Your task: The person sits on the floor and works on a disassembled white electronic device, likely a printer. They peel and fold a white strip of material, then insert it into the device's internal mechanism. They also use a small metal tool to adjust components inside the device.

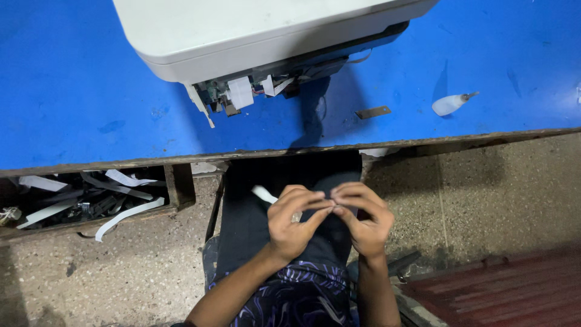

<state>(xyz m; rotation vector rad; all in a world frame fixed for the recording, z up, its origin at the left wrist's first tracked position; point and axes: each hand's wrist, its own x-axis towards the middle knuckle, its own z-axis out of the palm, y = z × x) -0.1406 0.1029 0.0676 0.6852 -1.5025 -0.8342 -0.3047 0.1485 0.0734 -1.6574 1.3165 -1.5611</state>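
Ribbon strip: a short white flat strip (264,194) sticks out up and to the left from between the fingers of the left hand, held over the seated person's lap, below the tabletop edge.
Left hand: the left hand (293,221) is curled nearly closed, thumb and forefinger pinched on the strip's near end, fingertips meeting those of the other hand.
Right hand: the right hand (363,221) is curled likewise, fingertips pressed against the left hand's; whether it grips the strip itself or some small part hidden between the fingers cannot be told.
Lap: dark trousers (284,181) lie directly under both hands, with a purple-patterned dark garment (296,297) nearer the body.
Tabletop: a worn blue tabletop (72,91) stretches beyond the hands, its front edge just ahead of the fingertips.
Printer: a white printer (242,30) stands on the tabletop straight beyond the hands, its underside open, with white ribbon ends and circuit parts hanging out.
Metal piece: a small flat metal bracket (372,112) lies beyond the right hand, near the printer.
Bottle: a small white nozzle bottle (451,104) lies on its side farther to the right.
Shelf: an open shelf (85,203) under the tabletop, well left of the left hand, holds loose white ribbon strips and dark scraps.
Floor: speckled concrete floor (484,194) spreads to the right of the hands.
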